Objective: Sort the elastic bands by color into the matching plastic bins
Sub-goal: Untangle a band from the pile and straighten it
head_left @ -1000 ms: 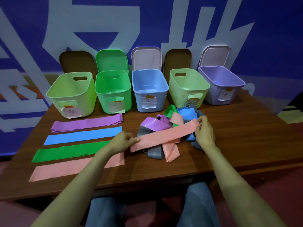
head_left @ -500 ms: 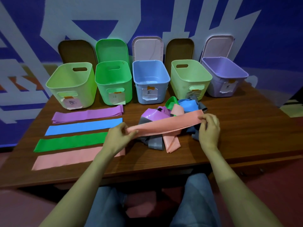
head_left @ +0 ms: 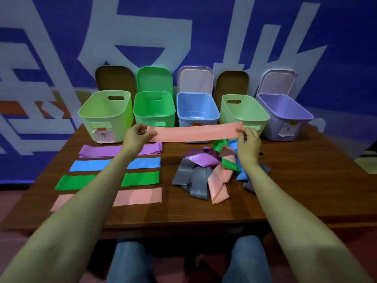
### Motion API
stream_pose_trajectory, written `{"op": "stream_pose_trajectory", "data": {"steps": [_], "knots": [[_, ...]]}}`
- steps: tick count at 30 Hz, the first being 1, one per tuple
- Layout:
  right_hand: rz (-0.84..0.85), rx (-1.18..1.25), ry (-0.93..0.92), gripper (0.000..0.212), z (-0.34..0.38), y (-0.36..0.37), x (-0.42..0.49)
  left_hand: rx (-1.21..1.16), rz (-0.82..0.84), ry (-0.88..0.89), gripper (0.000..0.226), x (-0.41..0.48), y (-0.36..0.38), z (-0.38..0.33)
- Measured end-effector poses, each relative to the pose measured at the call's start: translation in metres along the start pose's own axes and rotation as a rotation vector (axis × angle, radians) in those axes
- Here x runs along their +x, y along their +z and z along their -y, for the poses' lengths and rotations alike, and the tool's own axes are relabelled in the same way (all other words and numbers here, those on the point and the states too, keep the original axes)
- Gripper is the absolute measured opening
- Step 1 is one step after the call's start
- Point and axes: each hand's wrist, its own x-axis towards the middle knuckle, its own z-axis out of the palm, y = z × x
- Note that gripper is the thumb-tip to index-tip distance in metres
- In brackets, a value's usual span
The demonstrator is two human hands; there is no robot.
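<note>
My left hand (head_left: 136,135) and right hand (head_left: 249,139) pinch the 2 ends of the pink elastic band (head_left: 193,133), taut above the table (head_left: 306,180), before the bins. Light, floppy, stretchy; end grips suit it.

both hands raised, pinching a band taut between them

both bare forearms reach forward and upward from the lower corners of the view, converging slightly toward the middle. the left hand (head_left: 135,135) is lifted with its back toward the camera, thumb and fingers closed in a pinch on the left end of a flat salmon-pink elastic band (head_left: 194,132). the right hand (head_left: 249,144) is at about the same height, its back also to the camera, fingertips clamped on the band's right end. the hands are well apart, so the band spans straight and nearly level between them. both wrists are roughly straight. blue-trousered knees show at the bottom edge.
</note>
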Motion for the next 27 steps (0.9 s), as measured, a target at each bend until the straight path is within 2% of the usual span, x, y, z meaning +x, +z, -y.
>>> {"op": "stream_pose_trajectory", "data": {"steps": [1,2,5,7,10,11,14,17,22,25,27], "knots": [[0.008,0.012,0.002,0.023,0.004,0.006,-0.005,-0.05,-0.046,-0.033,0.01,0.0,-0.006,0.006],[0.017,0.026,0.005,0.022,0.007,0.014,-0.012,-0.098,-0.098,-0.073,0.01,-0.003,-0.013,0.012],[0.094,0.066,-0.004,0.019,0.02,0.041,-0.044,-0.267,-0.249,-0.179,0.026,-0.02,-0.042,0.036],[0.156,0.064,-0.026,0.017,0.031,0.062,-0.069,-0.273,-0.355,-0.214,0.024,-0.036,-0.065,0.054],[0.22,0.016,-0.118,0.015,0.049,0.089,-0.109,0.021,-0.521,-0.224,0.005,-0.061,-0.107,0.079],[0.249,-0.002,-0.142,0.014,0.056,0.095,-0.122,0.14,-0.546,-0.216,0.01,-0.068,-0.123,0.088],[0.349,-0.054,-0.194,0.008,0.07,0.108,-0.161,0.365,-0.537,-0.196,0.015,-0.087,-0.162,0.114],[0.408,-0.118,-0.215,0.015,0.076,0.114,-0.19,0.476,-0.501,-0.191,0.017,-0.1,-0.18,0.131],[0.436,-0.249,-0.207,0.014,0.073,0.11,-0.212,0.544,-0.422,-0.217,0.022,-0.108,-0.183,0.15],[0.467,-0.275,-0.181,0.005,0.075,0.109,-0.215,0.546,-0.428,-0.23,0.023,-0.106,-0.182,0.153],[0.481,-0.292,-0.187,0.006,0.077,0.109,-0.218,0.551,-0.436,-0.243,0.024,-0.104,-0.183,0.154]]}}
